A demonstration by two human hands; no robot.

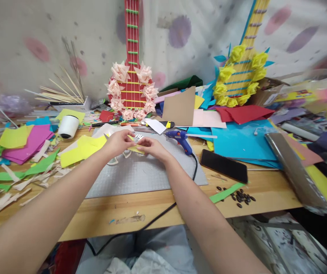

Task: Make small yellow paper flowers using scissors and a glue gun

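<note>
My left hand (pixel 119 144) and my right hand (pixel 154 147) meet over the grey cutting mat (pixel 149 179), fingers bent in a pinch. Between the fingertips shows a small piece of yellow paper (pixel 136 149), partly covered by the fingers. A small silvery striped thing (pixel 138 137) appears just behind it; I cannot make out what it is. White loop-shaped parts (pixel 127 153), perhaps scissor handles, lie below my left hand. Right of my hands, a blue glue gun (pixel 181 141) with a clear stick rests on the mat. Yellow paper sheets (pixel 80 151) lie left of my left hand.
Behind stand a red paper guitar (pixel 132 87) with pink flowers and a yellow one (pixel 241 78). A black phone (pixel 224 166), dark beads (pixel 241 197) and blue sheets (pixel 246 140) lie right. Paper scraps (pixel 34 171) and a white roll (pixel 68 126) lie left. A black cord (pixel 163 211) crosses the front edge.
</note>
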